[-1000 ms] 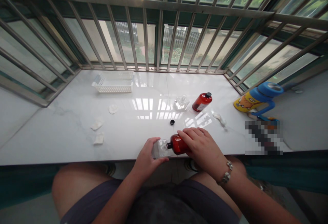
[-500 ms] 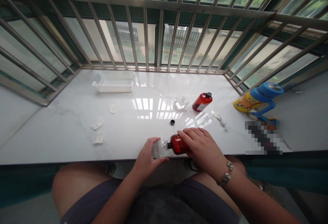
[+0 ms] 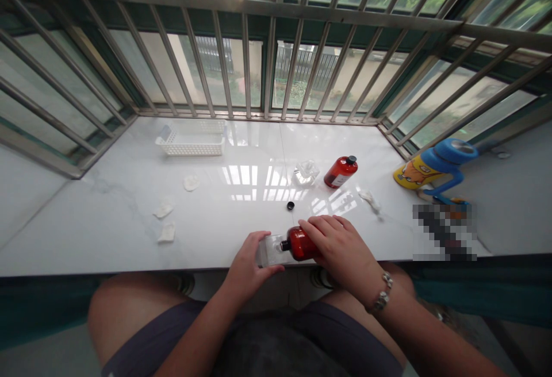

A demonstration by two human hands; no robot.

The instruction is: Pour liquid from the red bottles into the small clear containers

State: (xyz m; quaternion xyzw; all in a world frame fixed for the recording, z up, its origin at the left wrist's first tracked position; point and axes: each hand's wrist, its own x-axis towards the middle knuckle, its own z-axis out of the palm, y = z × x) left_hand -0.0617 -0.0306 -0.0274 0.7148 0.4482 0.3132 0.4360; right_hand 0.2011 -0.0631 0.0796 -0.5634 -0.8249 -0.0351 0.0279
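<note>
My right hand [image 3: 340, 247] is wrapped round an amber-red bottle [image 3: 298, 243] tipped on its side, its open black neck pointing left into a small clear container [image 3: 269, 250]. My left hand [image 3: 246, 268] grips that clear container at the front edge of the white marble sill [image 3: 129, 233]. A small black cap [image 3: 290, 206] lies on the sill just behind the two. A second amber bottle [image 3: 340, 171] with its cap on lies farther back to the right.
A white slotted basket [image 3: 192, 139] stands at the back left. Three white pads [image 3: 166, 220] lie left of centre, a crumpled clear wrapper [image 3: 305, 172] and a white scrap [image 3: 370, 198] near the far bottle. A blue-and-yellow bottle [image 3: 431, 167] lies right. Metal bars fence the window.
</note>
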